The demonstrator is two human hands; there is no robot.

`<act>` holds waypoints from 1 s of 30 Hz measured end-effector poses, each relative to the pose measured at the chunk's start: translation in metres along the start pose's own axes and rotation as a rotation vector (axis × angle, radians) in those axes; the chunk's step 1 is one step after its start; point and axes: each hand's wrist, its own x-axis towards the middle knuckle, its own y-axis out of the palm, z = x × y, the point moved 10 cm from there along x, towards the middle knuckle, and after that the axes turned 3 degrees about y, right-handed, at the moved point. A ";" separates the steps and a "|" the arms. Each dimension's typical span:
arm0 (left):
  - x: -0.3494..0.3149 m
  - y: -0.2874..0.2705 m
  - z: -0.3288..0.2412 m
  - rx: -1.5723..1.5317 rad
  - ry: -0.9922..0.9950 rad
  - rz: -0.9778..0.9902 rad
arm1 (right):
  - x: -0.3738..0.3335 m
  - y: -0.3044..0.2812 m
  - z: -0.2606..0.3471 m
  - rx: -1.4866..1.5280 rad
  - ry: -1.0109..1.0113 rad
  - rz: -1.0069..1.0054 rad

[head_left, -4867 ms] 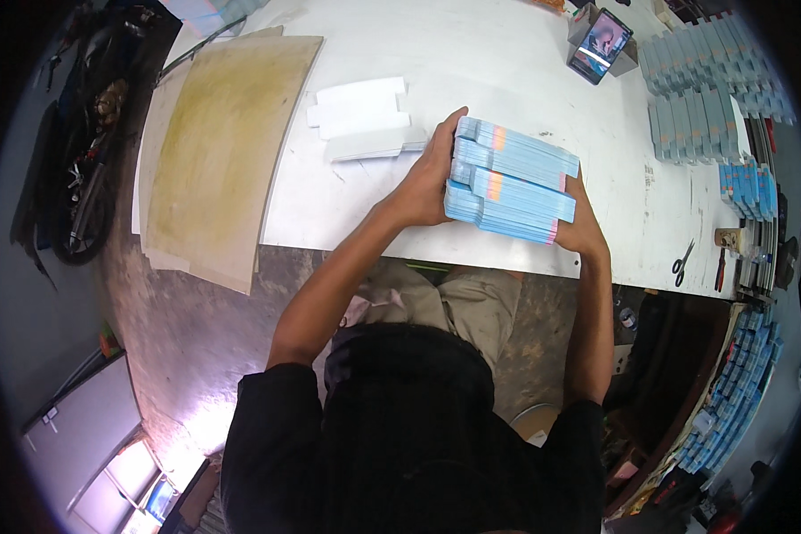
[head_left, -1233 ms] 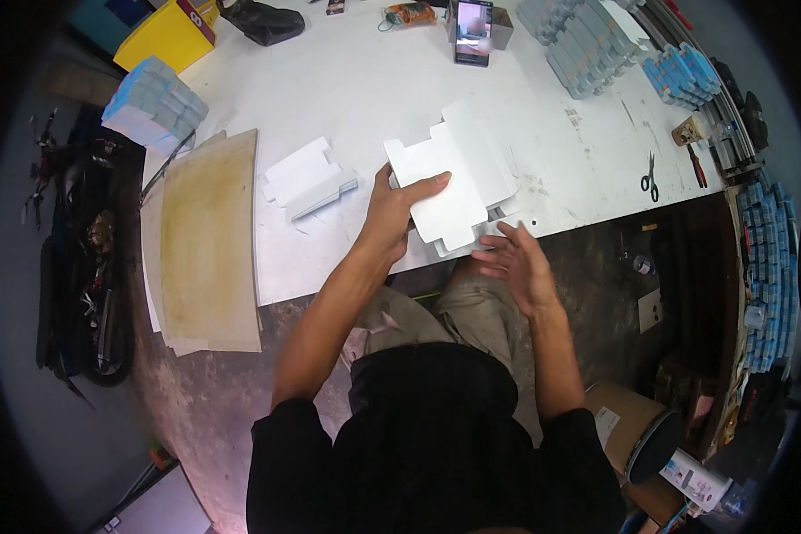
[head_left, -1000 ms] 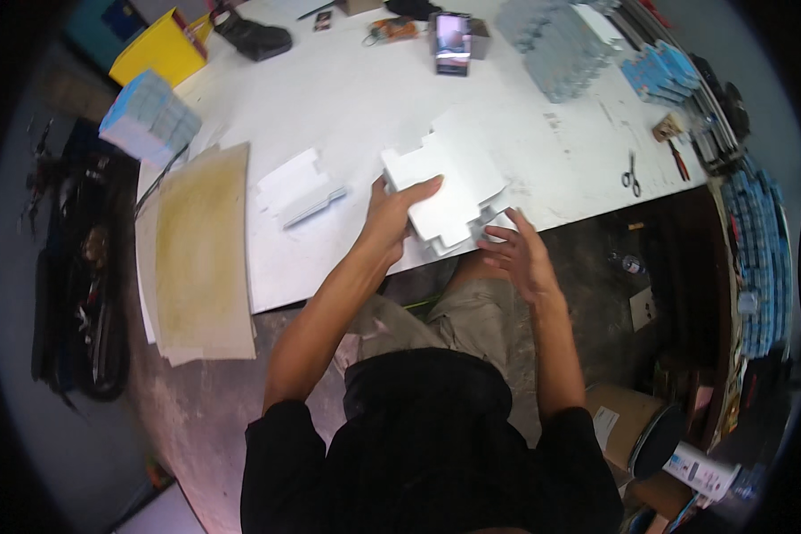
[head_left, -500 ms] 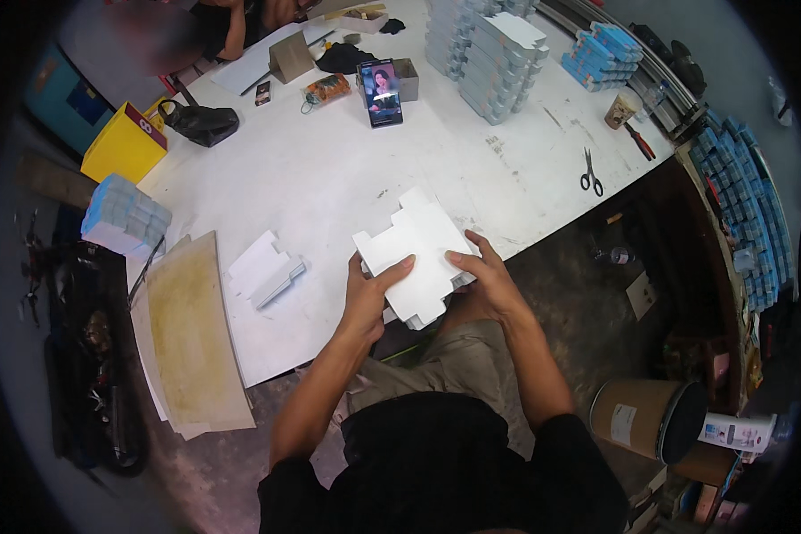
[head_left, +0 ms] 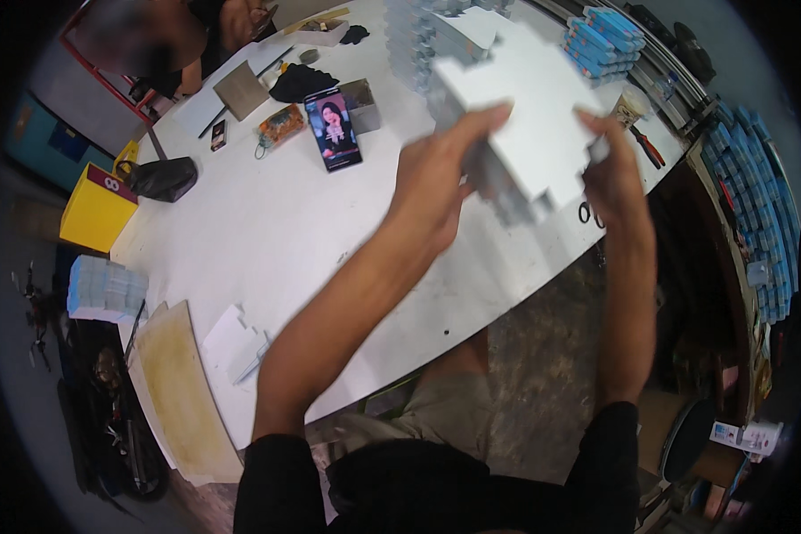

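Observation:
My left hand (head_left: pixel 436 173) and my right hand (head_left: pixel 618 173) grip a stack of white die-cut carton blanks (head_left: pixel 538 111) from its two sides. Both thumbs press on the top sheet, while most of the other fingers are hidden beneath or behind it. The bundle is raised above the far right of the table, blurred by motion, and partly covers tall piles of similar grey-white blanks (head_left: pixel 407 49). Nearer my left forearm, a few loose white blanks (head_left: pixel 230 340) lie on the white table (head_left: pixel 329 258).
A propped phone (head_left: pixel 334 129), a black bag (head_left: pixel 165 178) and a yellow box (head_left: pixel 100 206) are on the left side. Scissors (head_left: pixel 586 214), red-handled pliers (head_left: pixel 650 147) and a cup (head_left: pixel 630 107) sit at right. Cardboard sheets (head_left: pixel 182 392) overhang the near-left edge. Another person (head_left: pixel 227 27) is at far left.
Both hands have carried the stack of blanks away from my lap, forward and right, to the tall piles. My view has shifted, so the table things appear further left.

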 end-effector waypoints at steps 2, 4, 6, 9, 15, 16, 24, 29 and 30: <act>0.053 0.023 -0.023 0.051 0.074 0.071 | 0.048 -0.007 0.042 0.036 -0.081 -0.008; 0.095 0.033 -0.055 0.179 0.142 0.118 | 0.063 0.024 0.089 -0.023 -0.072 -0.124; 0.152 0.026 -0.069 0.372 0.066 0.035 | 0.061 0.065 0.122 -0.054 -0.003 -0.206; 0.196 0.034 -0.088 0.399 0.108 -0.087 | 0.127 0.040 0.131 -0.122 -0.199 0.019; 0.256 -0.009 -0.087 0.497 0.060 -0.118 | 0.218 0.043 0.093 -0.060 -0.147 0.009; 0.262 -0.011 -0.087 0.514 0.083 -0.099 | 0.223 0.044 0.088 -0.055 -0.142 0.017; 0.260 0.001 -0.093 0.499 0.119 0.106 | 0.210 0.050 0.099 -0.191 -0.250 -0.137; 0.270 -0.010 -0.094 0.544 0.119 -0.071 | 0.220 0.036 0.098 -0.284 -0.109 -0.229; 0.271 -0.010 -0.094 0.546 0.117 -0.053 | 0.224 0.035 0.097 -0.291 -0.119 -0.229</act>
